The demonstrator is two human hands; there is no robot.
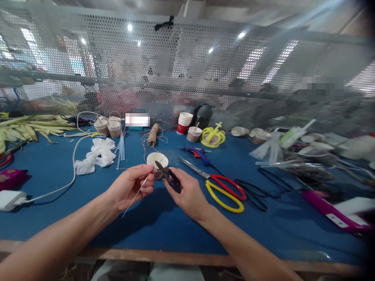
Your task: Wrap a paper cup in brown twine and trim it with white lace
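Near the middle of the blue table, my left hand (133, 185) pinches a thin pale wire (134, 197) that slants down to the left. Just right of it, my right hand (186, 191) is closed around dark-handled pliers (170, 176), whose jaws point up and left towards my left fingertips. Whether the jaws touch the wire is too small to tell. A white paper cup (157, 159) stands directly behind the pliers' tip. To the right of my right hand lie large scissors (224, 189) with one red and one yellow handle.
Behind are a twine spool (153, 134), a blue glue gun (197, 153), a yellow crown-shaped piece (213, 136) and several cups. White crumpled tissue (98, 156) and a cable (73, 175) lie left. Plastic bags (271, 148) and a purple power strip (331, 208) are right.
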